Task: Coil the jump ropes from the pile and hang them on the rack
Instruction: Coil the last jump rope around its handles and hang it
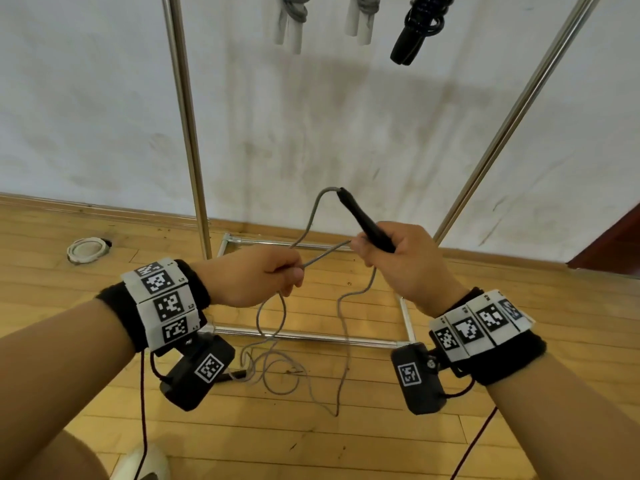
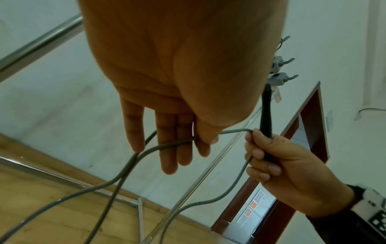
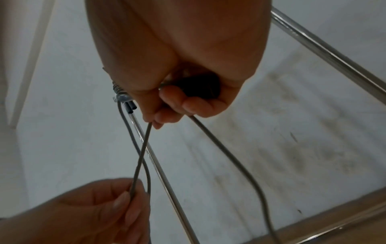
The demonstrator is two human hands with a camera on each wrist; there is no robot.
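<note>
Right hand (image 1: pixel 401 258) grips black handle (image 1: pixel 363 221); left hand (image 1: pixel 256 275) pinches grey cord (image 1: pixel 311 216). Risk: slack on the floor (image 1: pixel 346 445) may tangle, spoiling the coil

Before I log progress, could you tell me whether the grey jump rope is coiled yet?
Mostly uncoiled: the grey jump rope trails loose on the wooden floor; only one loop spans the hands.

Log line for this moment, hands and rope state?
right hand: grips black handle | left hand: pinches grey rope | rest of rope: loose on floor | rack: three coiled ropes hung
</note>
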